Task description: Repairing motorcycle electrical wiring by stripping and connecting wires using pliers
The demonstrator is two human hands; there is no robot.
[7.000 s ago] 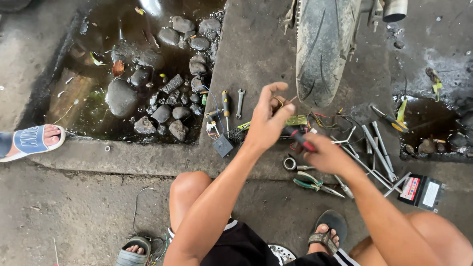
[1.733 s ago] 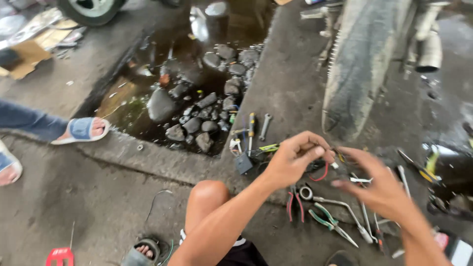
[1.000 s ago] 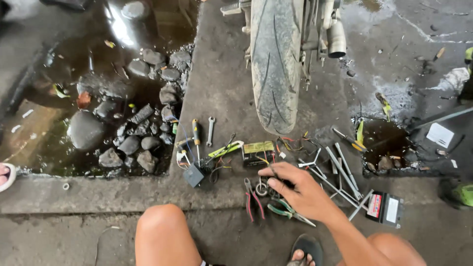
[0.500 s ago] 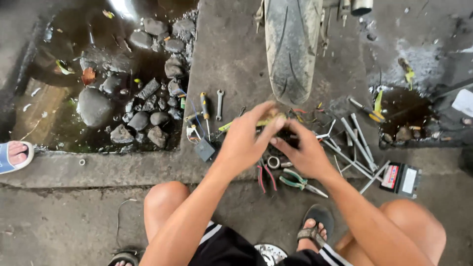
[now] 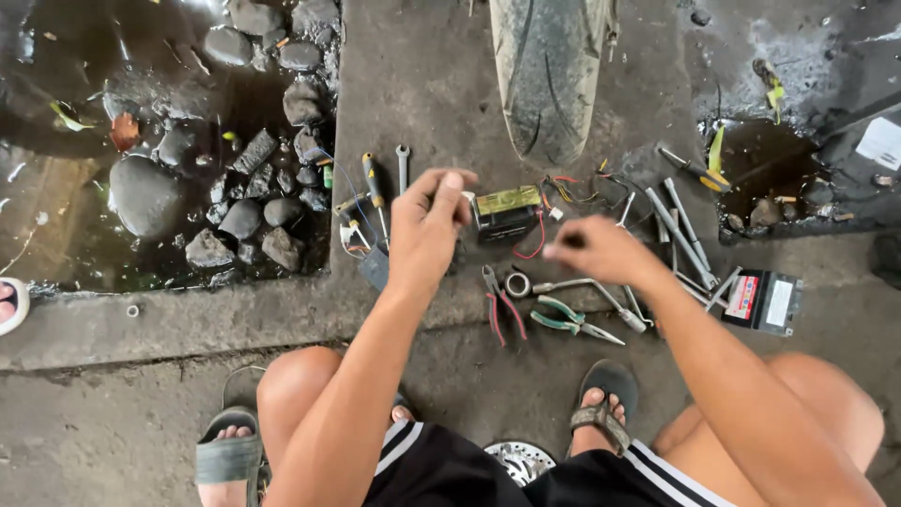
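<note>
A small black battery (image 5: pixel 507 214) with a yellow top and loose red and black wires lies on the concrete in front of a motorcycle tyre (image 5: pixel 549 80). My left hand (image 5: pixel 427 230) hangs just left of the battery, fingers curled down beside its end and thumb raised; its fingertips are hidden. My right hand (image 5: pixel 601 252) is to the right of the battery with its fingers pinched together. They sit close to the end of a red wire loop (image 5: pixel 535 247). I cannot tell if they grip it.
Red-handled pliers (image 5: pixel 502 302), green-handled pliers (image 5: pixel 568 321), a tape roll (image 5: pixel 518 282), screwdrivers (image 5: pixel 375 188), a spanner (image 5: pixel 402 164) and long socket wrenches (image 5: pixel 680 225) lie around. A second battery (image 5: pixel 762 300) is at right. A stony puddle (image 5: pixel 188 169) lies left. Another person's sandalled foot (image 5: pixel 9 305) is at far left.
Half a second ago both hands were bunched together over the battery. They have drawn apart, left and right, and the battery now shows between them.
</note>
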